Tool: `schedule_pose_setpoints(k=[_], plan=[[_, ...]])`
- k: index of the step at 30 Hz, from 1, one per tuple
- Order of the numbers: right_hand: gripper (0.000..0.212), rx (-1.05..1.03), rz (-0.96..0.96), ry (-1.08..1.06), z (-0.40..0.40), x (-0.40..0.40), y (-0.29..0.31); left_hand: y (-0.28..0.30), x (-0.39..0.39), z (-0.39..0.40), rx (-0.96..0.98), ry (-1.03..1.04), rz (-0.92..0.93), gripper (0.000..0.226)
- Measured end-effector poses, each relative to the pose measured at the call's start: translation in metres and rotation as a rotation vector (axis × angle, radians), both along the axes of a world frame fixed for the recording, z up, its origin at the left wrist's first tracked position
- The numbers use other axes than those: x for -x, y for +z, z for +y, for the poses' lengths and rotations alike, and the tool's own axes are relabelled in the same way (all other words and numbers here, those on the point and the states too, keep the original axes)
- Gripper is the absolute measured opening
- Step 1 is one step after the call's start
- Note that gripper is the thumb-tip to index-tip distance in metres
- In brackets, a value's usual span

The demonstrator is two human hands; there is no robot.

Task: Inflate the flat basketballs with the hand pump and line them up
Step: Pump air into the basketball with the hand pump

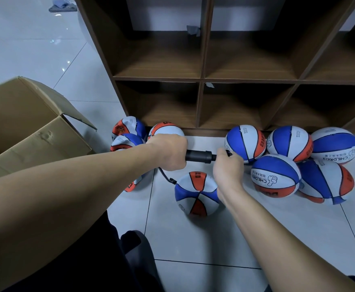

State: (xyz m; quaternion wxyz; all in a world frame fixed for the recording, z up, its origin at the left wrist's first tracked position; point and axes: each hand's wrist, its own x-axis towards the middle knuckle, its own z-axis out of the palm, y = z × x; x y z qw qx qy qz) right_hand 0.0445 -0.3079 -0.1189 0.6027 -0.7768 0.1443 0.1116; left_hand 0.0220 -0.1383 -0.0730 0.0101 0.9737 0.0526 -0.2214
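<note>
A black hand pump (pixel 199 156) lies level above the floor. My left hand (pixel 169 152) grips its barrel at the left end. My right hand (pixel 228 168) grips the handle at the right end. A thin black hose (pixel 165 175) runs down from the pump to a partly flat blue, white and orange basketball (pixel 195 194) on the tiles in front of me. Several round basketballs (pixel 277 175) sit bunched at the right by the shelf foot. Several flat, dented balls (pixel 128 133) lie at the left behind my left hand.
A brown cubby shelf (pixel 202 81) stands behind the balls. An open cardboard box (pixel 25 131) sits at the left. My dark-clothed knees (pixel 130 260) fill the bottom centre. A grey cloth (pixel 61 5) lies on the far floor.
</note>
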Motion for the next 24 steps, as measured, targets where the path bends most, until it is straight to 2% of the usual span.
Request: schedule_pose_setpoints(k=[15, 22, 24], plan=[[0.031, 0.084, -0.017, 0.155, -0.005, -0.006, -0.003, -0.008, -0.002, 0.001, 0.086, -0.022, -0.004, 0.023], [0.031, 0.020, 0.128, -0.008, -0.042, -0.023, -0.018, -0.007, 0.001, 0.033, 0.055, 0.085, 0.168, 0.018], [0.031, -0.008, 0.154, -0.040, -0.047, -0.024, -0.022, -0.008, 0.003, 0.035, 0.032, 0.084, 0.167, 0.018]])
